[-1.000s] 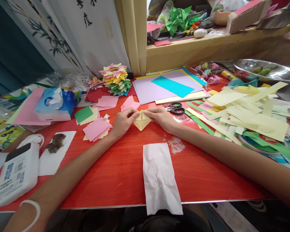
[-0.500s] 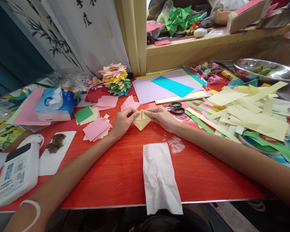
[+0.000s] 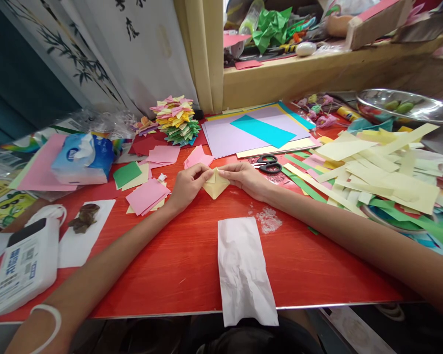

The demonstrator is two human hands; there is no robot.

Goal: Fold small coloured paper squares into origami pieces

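Between my two hands is a small folded piece of pale yellow paper [image 3: 216, 187], its lower point facing me. My left hand [image 3: 190, 187] pinches its left upper edge with thumb and forefinger. From the other side, the closed fingers of my right hand [image 3: 245, 180] grip the upper right edge. Pink paper squares [image 3: 147, 196] lie to the left of my left hand, and more pink squares [image 3: 198, 157] sit just behind it. Black-handled scissors [image 3: 268, 164] rest beyond my right wrist. A creased white paper [image 3: 243, 270] hangs over the table's front edge.
Cut paper strips [image 3: 387, 167] pile up on the right, near a metal bowl [image 3: 409, 105]. A stacked folded-paper model [image 3: 177, 120] stands at the back beside large coloured sheets [image 3: 221, 135]. On the left are a tissue pack [image 3: 83, 160] and a white box-like device [image 3: 25, 268].
The flap near the top of the yellow paper looks pressed flatter, and my right fingers have shifted slightly left. Otherwise the scene is nearly the same.
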